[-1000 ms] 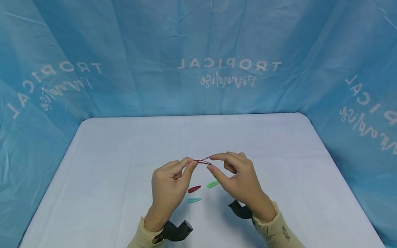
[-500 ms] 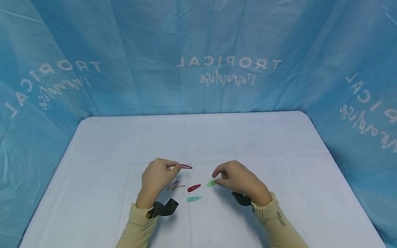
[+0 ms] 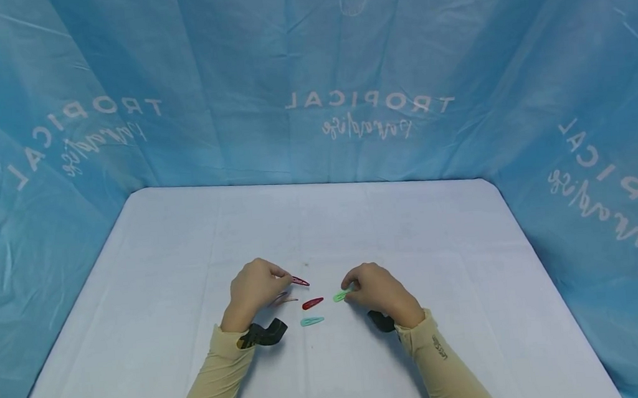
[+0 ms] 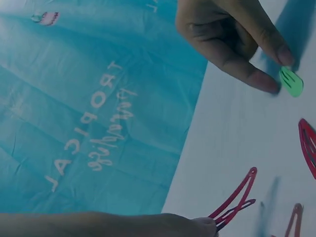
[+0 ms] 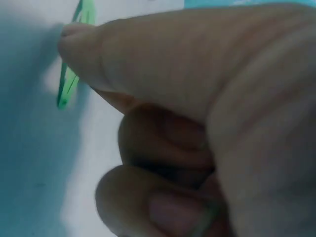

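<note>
My left hand [image 3: 255, 291] pinches a dark red snap hair clip [image 4: 236, 200] near one end; its two arms are sprung apart and it points right. My right hand [image 3: 379, 291] has thumb and forefinger at a light green hair clip [image 3: 340, 296]. In the right wrist view the thumb covers the middle of that clip, and the other fingers curl under, with a faint greenish streak beside them. Between the hands a red hair clip [image 3: 313, 303] lies on the white table. Partly hidden under my left hand are thin brownish clips [image 3: 286, 299].
A teal hair clip [image 3: 312, 321] lies nearer to me than the red one. The white tabletop [image 3: 321, 224] ends at blue printed curtains [image 3: 314, 137] behind and at both sides. Black wrist mounts [image 3: 268, 333] sit at both cuffs.
Both hands were together over the table with the dark red clip, then parted. The left carried the clip left and lowered it; the right moved down to the green clip.
</note>
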Action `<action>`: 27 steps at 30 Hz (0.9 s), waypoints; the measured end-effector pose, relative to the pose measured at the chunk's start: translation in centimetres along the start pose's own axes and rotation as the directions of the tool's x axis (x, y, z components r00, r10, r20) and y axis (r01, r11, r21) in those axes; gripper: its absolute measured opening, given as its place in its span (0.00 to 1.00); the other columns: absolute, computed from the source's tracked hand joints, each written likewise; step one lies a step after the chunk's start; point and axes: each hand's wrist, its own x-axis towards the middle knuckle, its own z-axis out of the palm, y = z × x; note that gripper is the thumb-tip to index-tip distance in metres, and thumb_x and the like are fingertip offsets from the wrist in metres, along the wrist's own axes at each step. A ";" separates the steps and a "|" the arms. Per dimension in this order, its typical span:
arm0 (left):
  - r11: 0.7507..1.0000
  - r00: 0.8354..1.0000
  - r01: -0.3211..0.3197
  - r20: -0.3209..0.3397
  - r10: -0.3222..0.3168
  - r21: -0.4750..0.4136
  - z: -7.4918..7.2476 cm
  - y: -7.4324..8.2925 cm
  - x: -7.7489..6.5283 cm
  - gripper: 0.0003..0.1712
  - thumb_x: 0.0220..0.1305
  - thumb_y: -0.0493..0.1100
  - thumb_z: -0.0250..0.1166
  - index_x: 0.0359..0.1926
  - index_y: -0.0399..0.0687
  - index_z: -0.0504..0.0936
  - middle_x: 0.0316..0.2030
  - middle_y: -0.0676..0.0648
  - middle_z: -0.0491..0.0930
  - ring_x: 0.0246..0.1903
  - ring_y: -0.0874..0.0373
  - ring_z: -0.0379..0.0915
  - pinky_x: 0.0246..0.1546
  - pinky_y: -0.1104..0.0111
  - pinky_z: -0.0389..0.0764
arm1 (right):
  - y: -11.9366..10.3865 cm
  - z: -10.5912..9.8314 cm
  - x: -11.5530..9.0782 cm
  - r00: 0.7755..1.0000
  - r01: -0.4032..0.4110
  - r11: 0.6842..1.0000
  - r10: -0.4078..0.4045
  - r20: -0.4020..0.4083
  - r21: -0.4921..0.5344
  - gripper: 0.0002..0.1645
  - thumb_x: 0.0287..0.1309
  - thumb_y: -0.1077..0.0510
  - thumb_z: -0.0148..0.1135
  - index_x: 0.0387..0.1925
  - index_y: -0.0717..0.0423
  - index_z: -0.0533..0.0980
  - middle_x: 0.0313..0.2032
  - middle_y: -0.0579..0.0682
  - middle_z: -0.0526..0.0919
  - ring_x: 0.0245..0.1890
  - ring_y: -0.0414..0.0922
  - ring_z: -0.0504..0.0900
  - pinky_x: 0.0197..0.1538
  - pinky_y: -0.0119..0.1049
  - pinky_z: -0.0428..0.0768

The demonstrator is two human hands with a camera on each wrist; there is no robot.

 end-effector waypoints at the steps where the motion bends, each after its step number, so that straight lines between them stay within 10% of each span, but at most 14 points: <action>1: 1.000 1.000 0.000 0.002 0.000 0.003 0.0 -0.1 0.0 0.08 0.59 0.49 0.71 0.36 0.54 0.93 0.24 0.55 0.86 0.19 0.60 0.67 0.15 0.70 0.59 | 0.0 0.0 0.0 1.000 -0.002 1.000 0.002 -0.010 -0.006 0.07 0.53 0.61 0.75 0.35 0.53 0.87 0.26 0.43 0.81 0.25 0.40 0.72 0.33 0.37 0.75; 21: 0.993 0.996 0.089 0.016 -0.090 0.073 0.1 -0.2 0.2 0.07 0.56 0.52 0.75 0.33 0.56 0.93 0.35 0.51 0.89 0.27 0.58 0.75 0.20 0.68 0.69 | 0.5 -0.1 0.0 1.000 0.016 0.999 -0.016 -0.012 0.028 0.06 0.54 0.59 0.75 0.25 0.48 0.84 0.25 0.40 0.82 0.23 0.40 0.74 0.32 0.36 0.74; 27: 0.999 0.999 0.027 -0.031 -0.026 0.024 -0.4 0.0 -0.1 0.16 0.54 0.54 0.77 0.43 0.58 0.92 0.29 0.51 0.83 0.24 0.59 0.69 0.18 0.69 0.61 | -0.2 -1.2 -0.4 0.988 0.114 0.993 -0.116 -0.100 -0.031 0.04 0.57 0.56 0.74 0.28 0.45 0.86 0.13 0.39 0.70 0.15 0.35 0.63 0.25 0.31 0.67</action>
